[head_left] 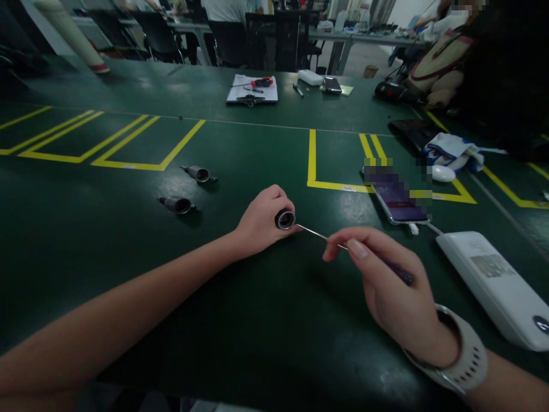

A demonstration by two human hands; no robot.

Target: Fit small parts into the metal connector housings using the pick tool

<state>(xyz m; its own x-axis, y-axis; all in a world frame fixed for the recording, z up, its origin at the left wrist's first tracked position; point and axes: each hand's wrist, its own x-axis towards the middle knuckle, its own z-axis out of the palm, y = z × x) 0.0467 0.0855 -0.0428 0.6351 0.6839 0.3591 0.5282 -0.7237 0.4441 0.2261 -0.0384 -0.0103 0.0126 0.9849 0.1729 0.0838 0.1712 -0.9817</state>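
My left hand point(266, 220) is closed around a dark cylindrical metal part point(285, 219), its round open end facing me. Most of that part is hidden in my fingers. In my right hand point(386, 280) is a screwdriver point(317, 232) with a thin shaft and a dark handle. The shaft points left, and its tip is at or close to the side of the part, by my left fingers; contact cannot be made out. Two similar dark metal parts, one farther back point(201, 174) and one nearer point(178, 205), lie on the green table point(257, 320) to the left.
On the right lie a phone point(397, 197), a white power bank point(493, 280), a white earbud case point(443, 173) and a blue-white glove point(454, 151). Farther back are a clipboard point(235, 94) with a red-black screwdriver point(262, 83). Yellow tape point(312, 157) marks the table.
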